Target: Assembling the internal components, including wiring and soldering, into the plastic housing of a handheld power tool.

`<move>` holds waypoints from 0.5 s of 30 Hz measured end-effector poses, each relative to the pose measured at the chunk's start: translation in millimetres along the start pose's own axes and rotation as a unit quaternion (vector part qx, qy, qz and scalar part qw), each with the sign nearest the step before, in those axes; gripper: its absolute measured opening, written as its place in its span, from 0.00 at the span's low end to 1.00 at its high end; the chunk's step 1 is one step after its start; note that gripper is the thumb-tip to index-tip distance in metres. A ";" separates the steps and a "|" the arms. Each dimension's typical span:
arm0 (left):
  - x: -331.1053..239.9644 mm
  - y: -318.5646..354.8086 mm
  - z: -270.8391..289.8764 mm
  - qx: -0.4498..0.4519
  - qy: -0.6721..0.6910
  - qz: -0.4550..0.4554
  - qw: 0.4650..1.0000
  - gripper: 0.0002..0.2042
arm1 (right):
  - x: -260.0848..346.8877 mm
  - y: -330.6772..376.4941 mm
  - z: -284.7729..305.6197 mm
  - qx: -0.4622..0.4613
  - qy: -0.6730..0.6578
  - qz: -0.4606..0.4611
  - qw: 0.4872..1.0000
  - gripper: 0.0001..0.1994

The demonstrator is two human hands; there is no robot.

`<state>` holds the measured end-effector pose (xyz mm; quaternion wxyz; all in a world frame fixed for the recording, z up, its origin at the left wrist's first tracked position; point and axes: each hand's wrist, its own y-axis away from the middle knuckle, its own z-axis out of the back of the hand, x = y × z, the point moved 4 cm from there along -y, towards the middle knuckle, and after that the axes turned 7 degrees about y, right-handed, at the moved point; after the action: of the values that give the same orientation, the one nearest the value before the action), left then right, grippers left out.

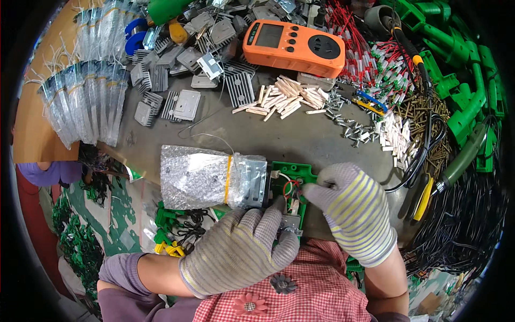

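**At the counter's near edge: green housing still open, wiring in hand**

Between both hands sits the green housing (294, 174), uncovered, red and white wires (289, 187) exposed, so assembly looks mid-way; closing not yet done. Left hand (238, 252) is curled over the housing's lower edge, gripping it beside the bubble-wrapped module (206, 177), which lies just left of its fingertips. Right hand (351, 209) is pinched nearly closed on the wires. Beyond the hands: orange meter (294, 47), heat sinks (182, 104), loose screws (348, 126).

Open bench strip just ahead of hands
Bare grey table (300, 137) forward; beyond, wooden pegs (281, 99), screws (348, 126), heatsinks (177, 104) block (dense); cables (429, 145) crowd right.
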<state>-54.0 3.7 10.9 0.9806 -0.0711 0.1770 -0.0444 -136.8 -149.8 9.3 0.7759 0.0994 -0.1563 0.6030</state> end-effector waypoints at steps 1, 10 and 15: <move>0.9 0.1 0.4 0.000 0.001 -0.001 1.000 0.15 | 5.2 -3.1 1.2 0.000 0.044 0.020 0.999 0.06; 3.5 -3.6 6.1 0.002 0.052 0.036 0.998 0.12 | -0.7 -17.7 12.3 -0.032 -0.056 0.081 0.995 0.06; 2.5 1.5 1.6 0.079 0.023 0.035 0.996 0.14 | 11.7 -41.2 -1.5 -0.054 -0.127 0.044 0.989 0.06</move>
<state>-51.0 5.0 11.3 0.9798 0.0139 0.1978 -0.0254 -94.2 -149.2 13.6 0.7268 0.1265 -0.2904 0.6095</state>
